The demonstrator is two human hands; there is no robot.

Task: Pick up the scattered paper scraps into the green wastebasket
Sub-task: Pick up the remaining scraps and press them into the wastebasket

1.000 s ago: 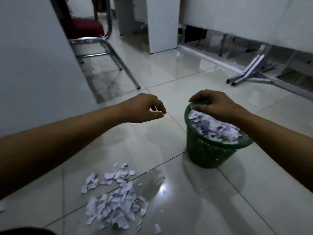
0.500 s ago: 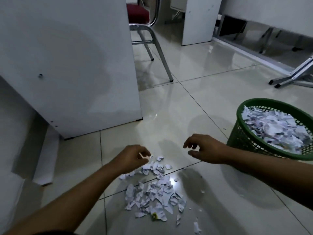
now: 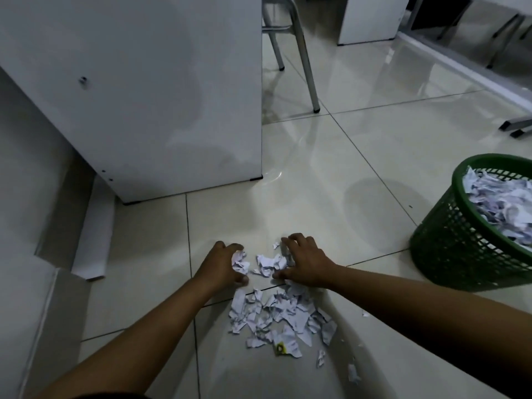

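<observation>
Floor (image 3: 331, 156): shiny pale tiles, big white cabinet (image 3: 138, 90) at the back.
Green wastebasket (image 3: 449, 246): far right, full of paper.
Paper scraps (image 3: 276, 315): piled near both hands.
Left hand (image 3: 221, 266): fingers curled around scraps.
Right hand (image 3: 305, 263): fingers bent, pressing on scraps.

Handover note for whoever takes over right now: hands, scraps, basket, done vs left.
Left hand: on the floor at the far left edge of the scrap pile, fingers curled round a few paper scraps.
Right hand: on the far right edge, fingers spread and curled over scraps, raking them toward the left hand.
Paper scraps: one pile on the floor tiles, a few strays nearer the camera.
Green wastebasket: on the floor to the right, apart from the pile, already heaped with scraps.
Done: most scraps binned.
Left: gather this pile and the strays, drop them in the basket.
</observation>
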